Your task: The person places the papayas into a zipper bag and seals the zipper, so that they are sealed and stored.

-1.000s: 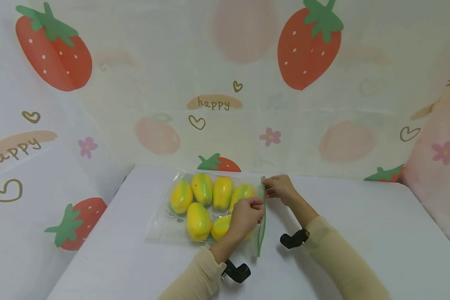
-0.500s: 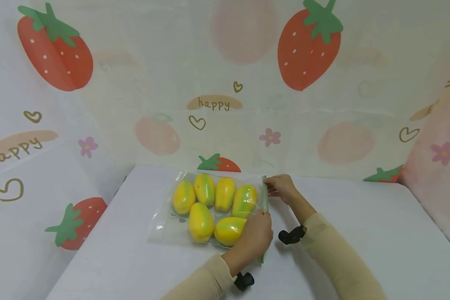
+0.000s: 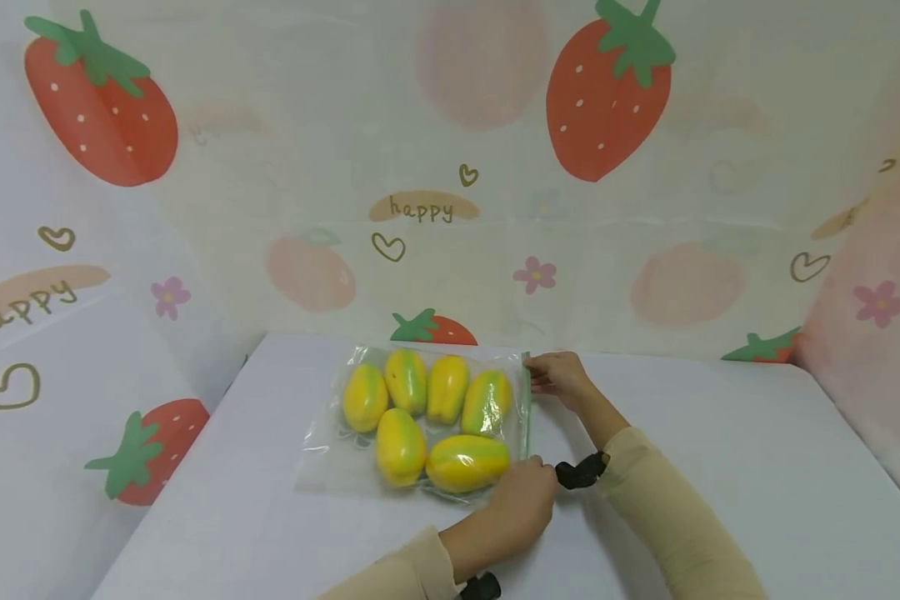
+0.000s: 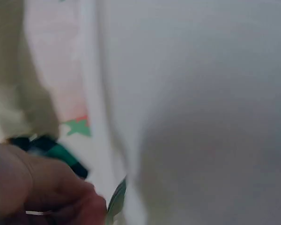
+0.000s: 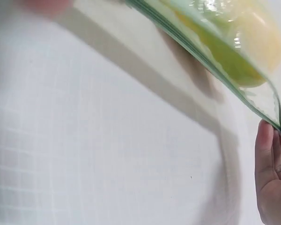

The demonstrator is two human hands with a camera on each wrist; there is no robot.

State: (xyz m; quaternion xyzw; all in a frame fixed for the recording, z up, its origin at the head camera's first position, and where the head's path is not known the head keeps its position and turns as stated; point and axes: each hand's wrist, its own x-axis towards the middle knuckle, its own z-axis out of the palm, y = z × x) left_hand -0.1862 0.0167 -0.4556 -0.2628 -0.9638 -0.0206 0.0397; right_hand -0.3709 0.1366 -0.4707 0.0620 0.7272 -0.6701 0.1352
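Note:
A clear zip bag [image 3: 330,467] lies flat on the table, with several yellow fruits streaked with green [image 3: 468,463], like mangoes or papayas, inside. Its green zip edge [image 3: 526,408] runs along the right side. At the near end of that edge, my left hand [image 3: 521,508] pinches the strip; in the left wrist view, a bit of green strip [image 4: 116,201] shows by the fingertips. My right hand [image 3: 566,379] holds the far corner between thumb and fingers. Seen from the right wrist, the green strip [image 5: 196,54] slants down to the left hand [image 5: 274,173], its two green lines apart in places.
The white table [image 3: 720,450] extends right and left of the bag. A printed strawberry curtain [image 3: 607,92] stands behind and at both sides. Black wrist cameras [image 3: 581,472] hang beneath the sleeves.
My left hand has slid along the green zip edge towards me, from near the right hand to the near end, uncovering the fruit. The right hand stays at the far corner.

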